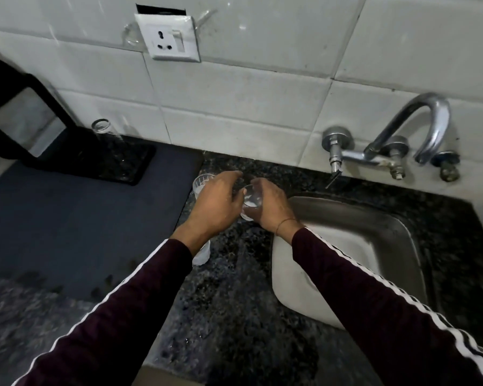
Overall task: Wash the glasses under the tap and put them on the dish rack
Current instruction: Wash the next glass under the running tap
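1. Glass in hand (251, 198): clear tumbler, tilted, over the counter just left of the sink (402, 240); I see my right hand (271, 210) curled round it, fingers clamped on its wall.
2. Left hand (216, 206): I hold it palm down just left of that glass, fingers bent, fingertips near the rim; whether they touch or grip the glass I cannot tell.
3. Second glass (200, 183): stands on the counter left of the sink, partly hidden behind my left hand.
4. Third glass (202, 256): only its pale lower part shows beneath my left wrist, left of the sink.
5. Fourth glass (106, 135): stands on the black rack (95, 162), far left of the sink, against the wall.
6. Dark mat (81, 218): lies under the rack, well left of the sink.
7. Tap (413, 129): chrome, wall-mounted, curved spout above the sink's back edge; no stream is visible.
8. Granite counter (234, 302): dark, speckled, wet, surrounds the sink.
9. Socket plate (173, 37): white, on the tiled wall (262, 93), above and left of the sink.
10. Sleeves (374, 288): maroon with white stripes, the right one crossing the sink's left rim.
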